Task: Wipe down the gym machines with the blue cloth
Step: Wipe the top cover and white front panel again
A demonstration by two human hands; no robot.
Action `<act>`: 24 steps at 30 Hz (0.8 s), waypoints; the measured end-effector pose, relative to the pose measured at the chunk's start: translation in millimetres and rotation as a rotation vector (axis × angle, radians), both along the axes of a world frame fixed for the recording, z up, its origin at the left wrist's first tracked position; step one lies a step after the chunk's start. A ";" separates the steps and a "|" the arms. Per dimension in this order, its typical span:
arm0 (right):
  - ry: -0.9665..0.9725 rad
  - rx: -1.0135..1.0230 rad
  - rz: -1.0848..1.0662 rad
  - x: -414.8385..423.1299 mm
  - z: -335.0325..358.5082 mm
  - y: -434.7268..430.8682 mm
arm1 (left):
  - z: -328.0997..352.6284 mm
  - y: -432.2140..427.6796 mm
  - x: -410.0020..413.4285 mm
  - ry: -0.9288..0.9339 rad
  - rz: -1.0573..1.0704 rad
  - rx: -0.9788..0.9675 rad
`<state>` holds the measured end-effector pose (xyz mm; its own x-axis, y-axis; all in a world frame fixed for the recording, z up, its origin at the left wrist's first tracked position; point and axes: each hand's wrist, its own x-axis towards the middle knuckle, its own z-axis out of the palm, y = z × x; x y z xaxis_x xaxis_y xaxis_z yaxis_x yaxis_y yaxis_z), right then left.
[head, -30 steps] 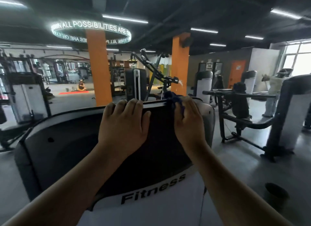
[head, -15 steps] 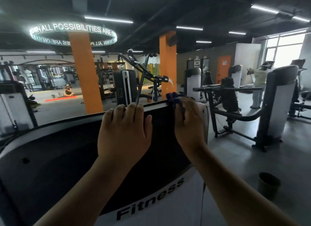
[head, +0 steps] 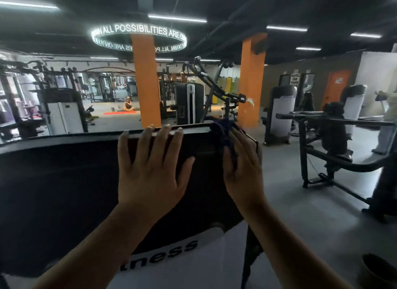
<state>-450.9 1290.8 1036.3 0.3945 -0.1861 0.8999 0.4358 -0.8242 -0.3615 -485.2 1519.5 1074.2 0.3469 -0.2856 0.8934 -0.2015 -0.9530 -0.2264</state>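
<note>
The machine in front of me has a black curved shroud above a white panel printed "Fitness". My left hand lies flat on the black surface, fingers spread and fingertips reaching the pale top edge. Just to its right, my right hand holds the bunched dark blue cloth against the shroud's top right corner. The cloth sticks out past the fingertips and between the fingers. My right thumb is hidden.
A black seated machine stands to the right across a strip of grey floor. A dark round bin sits at the bottom right. Two orange pillars and more machines stand beyond. One person stands far right, another sits far back.
My view has swung a little to the left and closer to the shroud. My left fingers have spread flatter; my right hand with the cloth stays at the top right corner.
</note>
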 end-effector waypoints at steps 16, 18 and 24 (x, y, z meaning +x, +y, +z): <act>-0.152 -0.088 0.061 35.4 -57.8 -63.9 | -40.5 -37.2 7.8 -0.063 0.122 0.059; -0.163 0.028 0.086 36.0 -61.1 -63.6 | -56.2 -34.2 5.5 -0.039 0.131 0.053; -0.269 -0.353 0.413 15.5 -60.7 -2.2 | -70.4 -32.4 1.5 -0.005 0.103 0.033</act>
